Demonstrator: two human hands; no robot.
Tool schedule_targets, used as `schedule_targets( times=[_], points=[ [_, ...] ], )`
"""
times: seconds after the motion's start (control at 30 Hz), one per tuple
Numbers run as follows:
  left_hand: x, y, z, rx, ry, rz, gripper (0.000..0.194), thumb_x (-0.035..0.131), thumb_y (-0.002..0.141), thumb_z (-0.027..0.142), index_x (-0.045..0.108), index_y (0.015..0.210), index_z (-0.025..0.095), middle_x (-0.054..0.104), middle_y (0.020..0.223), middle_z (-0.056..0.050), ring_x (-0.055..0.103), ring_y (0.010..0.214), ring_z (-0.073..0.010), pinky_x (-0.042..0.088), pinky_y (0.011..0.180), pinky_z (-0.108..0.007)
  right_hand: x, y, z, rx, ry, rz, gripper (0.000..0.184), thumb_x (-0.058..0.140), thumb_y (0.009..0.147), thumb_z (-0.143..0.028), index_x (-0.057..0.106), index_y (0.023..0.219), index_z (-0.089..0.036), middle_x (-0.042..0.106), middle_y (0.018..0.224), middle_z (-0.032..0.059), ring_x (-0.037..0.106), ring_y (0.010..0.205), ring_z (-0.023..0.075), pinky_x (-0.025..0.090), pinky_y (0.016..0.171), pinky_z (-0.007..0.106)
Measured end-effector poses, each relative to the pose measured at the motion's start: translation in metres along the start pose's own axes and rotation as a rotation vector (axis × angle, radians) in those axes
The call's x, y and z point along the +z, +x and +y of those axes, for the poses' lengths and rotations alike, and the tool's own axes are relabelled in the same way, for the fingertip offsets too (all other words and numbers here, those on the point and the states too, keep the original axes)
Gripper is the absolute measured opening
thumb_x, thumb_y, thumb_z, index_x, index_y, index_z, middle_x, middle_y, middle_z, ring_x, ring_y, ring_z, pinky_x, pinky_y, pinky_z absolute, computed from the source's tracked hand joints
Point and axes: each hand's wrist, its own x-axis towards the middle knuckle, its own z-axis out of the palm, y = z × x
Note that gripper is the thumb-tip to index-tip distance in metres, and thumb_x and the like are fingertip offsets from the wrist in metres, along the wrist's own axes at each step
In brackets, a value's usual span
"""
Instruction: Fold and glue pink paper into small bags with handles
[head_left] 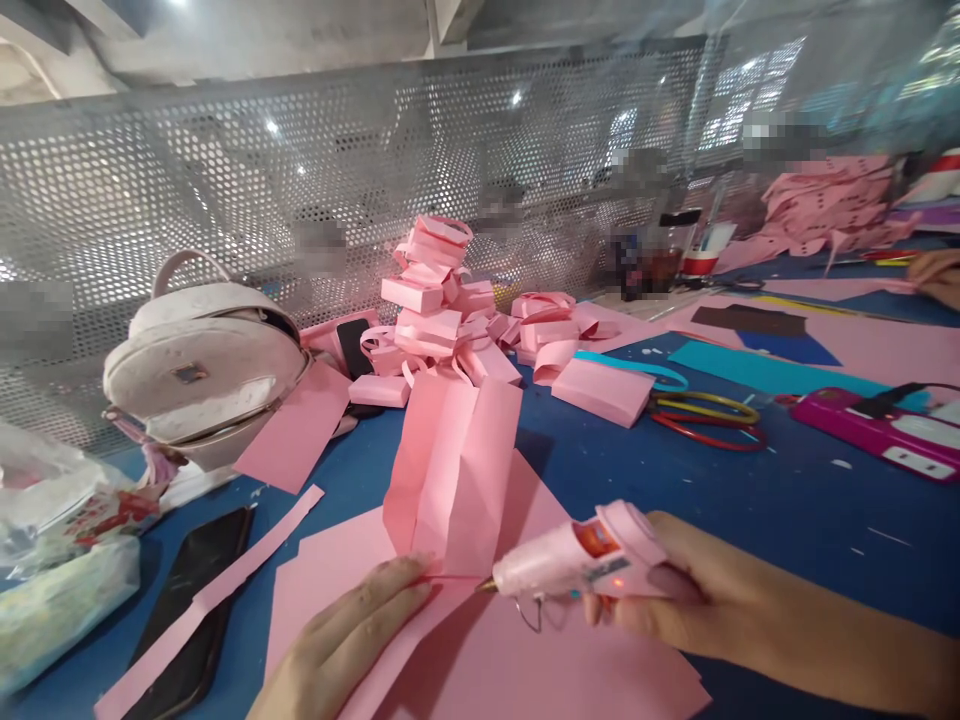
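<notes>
My right hand [667, 600] is closed round the grip of a pink hot glue gun [581, 555], with a small orange light glowing on it. The metal nozzle meets the lower edge of a folded pink paper piece [454, 480], whose creased panels stand up. My left hand [360, 625] lies with fingers stretched flat, pressing on that paper's lower part just left of the nozzle. Beneath both hands are flat pink paper sheets [600, 670]. Part of my left thumb is out of sight.
A pile of small pink paper boxes [435, 330] stands behind the work. Left are a pale backpack [206, 375], a phone [187, 600] under a paper strip [255, 550], and plastic packaging [67, 580]. Right lie a magenta power strip [877, 430] and another person's hand [937, 275].
</notes>
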Motion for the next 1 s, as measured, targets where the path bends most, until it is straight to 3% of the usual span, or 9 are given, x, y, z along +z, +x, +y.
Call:
schedule_targets(
  times=[0.13, 0.4, 0.57, 0.7, 0.83, 1.0],
  points=[
    [0.002, -0.004, -0.001, -0.020, 0.020, -0.004, 0.064, 0.042, 0.094, 0.065, 0.047, 0.145, 0.027, 0.055, 0.145, -0.006, 0.052, 0.134, -0.0231, 0.041, 0.112, -0.033, 0.006, 0.007, -0.016, 0.023, 0.119, 0.028, 0.038, 0.065, 0.081, -0.057, 0.073, 0.092, -0.022, 0.067, 0.077, 0.0025, 0.064, 0.074, 0.0212, 0.055, 0.070, 0.029],
    [-0.002, 0.002, 0.002, -0.018, -0.008, -0.014, 0.057, 0.040, 0.097, 0.062, 0.047, 0.144, 0.031, 0.056, 0.144, -0.004, 0.054, 0.132, -0.0207, 0.041, 0.110, -0.028, 0.004, 0.013, -0.013, -0.122, 0.070, -0.024, 0.034, 0.062, 0.087, -0.048, 0.075, 0.103, -0.020, 0.072, 0.092, 0.0069, 0.066, 0.083, 0.0234, 0.054, 0.070, 0.029],
    [-0.003, 0.000, 0.000, -0.019, -0.022, -0.026, 0.059, 0.046, 0.094, 0.063, 0.048, 0.144, 0.030, 0.055, 0.145, -0.007, 0.054, 0.132, -0.0244, 0.041, 0.110, -0.030, 0.001, 0.016, -0.019, -0.127, 0.050, -0.036, 0.032, 0.063, 0.088, -0.045, 0.075, 0.106, -0.022, 0.072, 0.086, 0.0052, 0.067, 0.076, 0.0212, 0.056, 0.067, 0.029],
    [-0.005, 0.002, -0.004, -0.010, -0.021, -0.044, 0.054, 0.047, 0.096, 0.057, 0.047, 0.144, 0.032, 0.054, 0.146, -0.005, 0.054, 0.132, -0.0239, 0.043, 0.109, -0.031, -0.002, 0.023, -0.025, -0.180, 0.073, -0.121, 0.032, 0.058, 0.091, -0.042, 0.074, 0.109, -0.021, 0.073, 0.103, 0.0069, 0.069, 0.094, 0.0240, 0.056, 0.081, 0.031],
    [-0.005, 0.003, -0.011, 0.050, 0.028, -0.078, 0.045, 0.034, 0.104, 0.040, 0.045, 0.147, 0.031, 0.053, 0.148, -0.004, 0.051, 0.135, -0.0228, 0.042, 0.111, -0.034, 0.001, 0.035, -0.021, -0.215, 0.154, -0.209, 0.033, 0.057, 0.092, -0.032, 0.070, 0.119, -0.021, 0.072, 0.113, 0.0057, 0.067, 0.108, 0.0244, 0.050, 0.096, 0.034],
    [0.004, 0.006, -0.024, 0.241, 0.115, -0.121, 0.053, 0.032, 0.103, 0.043, 0.038, 0.152, 0.023, 0.055, 0.145, -0.009, 0.053, 0.133, -0.0252, 0.041, 0.112, -0.035, 0.001, 0.048, -0.018, -0.208, 0.070, -0.208, 0.032, 0.061, 0.087, -0.035, 0.073, 0.113, -0.019, 0.074, 0.106, 0.0056, 0.068, 0.104, 0.0253, 0.050, 0.097, 0.036]
  ],
)
